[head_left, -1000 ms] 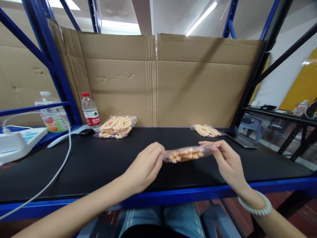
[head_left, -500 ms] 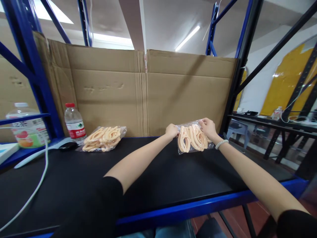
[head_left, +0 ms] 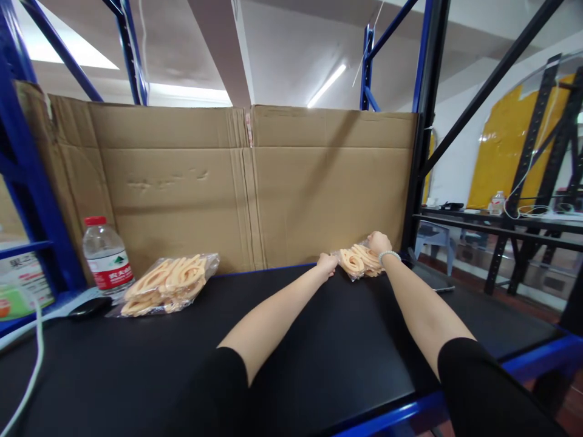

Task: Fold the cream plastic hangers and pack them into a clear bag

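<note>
A clear plastic bag of pale beige looped pieces is at the back right of the black tabletop, close to the cardboard. My left hand pinches its left edge. On the bag's upper right side, my right hand is closed on the plastic, its fingertips partly hidden; a beaded bracelet is on that wrist. A second clear bag of the same looped pieces lies on the left part of the table, apart from both hands.
A water bottle with a red cap stands at the left by a dark mouse-like object and a white cable. Cardboard sheets wall off the back. A black post rises at the right.
The bag has gone from held up facing me to lower and flatter near the tabletop, farther back. Both hands moved down with it. The camera view has turned right.
</note>
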Action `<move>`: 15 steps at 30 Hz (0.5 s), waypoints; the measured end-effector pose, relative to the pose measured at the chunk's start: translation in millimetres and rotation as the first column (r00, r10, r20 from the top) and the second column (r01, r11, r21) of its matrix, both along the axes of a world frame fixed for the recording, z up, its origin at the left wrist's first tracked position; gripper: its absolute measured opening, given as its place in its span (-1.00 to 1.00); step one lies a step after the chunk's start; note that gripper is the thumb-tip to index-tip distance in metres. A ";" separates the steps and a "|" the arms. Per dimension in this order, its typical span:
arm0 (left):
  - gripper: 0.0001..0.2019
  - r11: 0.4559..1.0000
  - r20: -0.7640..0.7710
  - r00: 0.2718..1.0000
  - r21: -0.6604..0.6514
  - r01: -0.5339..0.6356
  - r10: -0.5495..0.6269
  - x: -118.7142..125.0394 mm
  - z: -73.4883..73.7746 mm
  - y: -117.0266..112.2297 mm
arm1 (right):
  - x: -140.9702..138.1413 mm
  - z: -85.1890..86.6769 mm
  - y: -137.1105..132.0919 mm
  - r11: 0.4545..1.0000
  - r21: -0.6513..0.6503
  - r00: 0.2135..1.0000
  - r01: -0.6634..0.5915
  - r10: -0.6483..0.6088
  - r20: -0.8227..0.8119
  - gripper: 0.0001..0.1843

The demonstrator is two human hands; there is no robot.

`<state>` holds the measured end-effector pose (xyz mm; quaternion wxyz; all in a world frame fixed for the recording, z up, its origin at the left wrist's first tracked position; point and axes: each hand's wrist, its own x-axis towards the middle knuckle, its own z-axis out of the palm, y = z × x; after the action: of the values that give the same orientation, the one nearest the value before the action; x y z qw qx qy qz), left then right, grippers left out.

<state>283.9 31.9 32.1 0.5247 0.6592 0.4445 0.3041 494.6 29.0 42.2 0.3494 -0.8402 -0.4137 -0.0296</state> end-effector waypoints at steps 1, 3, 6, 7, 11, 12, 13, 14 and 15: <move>-0.66 1.000 -0.040 0.999 0.015 0.005 -0.005 -8.0 -2.2 -5.5 | 2.8 -1.3 -2.8 1.000 -0.001 1.000 0.013 -0.013 0.011 -0.74; -0.57 0.997 -0.101 0.994 0.061 0.041 -0.035 -29.3 -5.3 -20.6 | 13.2 0.2 -12.4 1.000 -0.007 0.999 0.030 -0.030 0.031 -0.72; -0.46 0.982 -0.147 0.982 0.135 0.135 -0.115 -73.9 -9.4 -53.8 | 38.0 5.8 -36.9 0.997 -0.069 0.999 0.027 -0.025 0.029 -0.71; -0.45 0.973 -0.153 0.978 0.156 0.169 -0.145 -91.3 -10.8 -66.7 | 46.8 6.6 -47.2 0.994 -0.109 1.000 0.021 -0.019 0.017 -0.73; -0.48 0.859 -0.260 0.927 0.368 0.355 -0.271 -160.9 -15.5 -114.0 | 70.5 -0.5 -89.4 0.963 -0.268 0.997 -0.004 -0.018 -0.079 -0.58; -0.49 0.814 -0.293 0.909 0.422 0.400 -0.295 -175.7 -16.4 -121.9 | 72.7 -4.2 -97.6 0.957 -0.291 0.994 -0.008 -0.025 -0.108 -0.52; -0.50 0.770 -0.310 0.898 0.472 0.430 -0.311 -188.5 -17.2 -127.5 | 73.7 -7.9 -104.1 0.952 -0.306 0.991 -0.011 -0.031 -0.133 -0.48; -0.50 0.738 -0.314 0.896 0.514 0.437 -0.313 -199.0 -17.9 -130.7 | 73.7 -11.3 -108.7 0.950 -0.313 0.988 -0.013 -0.037 -0.153 -0.46; -0.51 0.722 -0.315 0.899 0.539 0.434 -0.305 -206.9 -18.7 -131.7 | 73.2 -14.1 -111.5 0.950 -0.312 0.985 -0.012 -0.042 -0.165 -0.45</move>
<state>76.9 -99.8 13.5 0.2922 0.8931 0.2360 0.2476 567.8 -82.5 28.1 0.2458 -0.8874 -0.3755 0.1051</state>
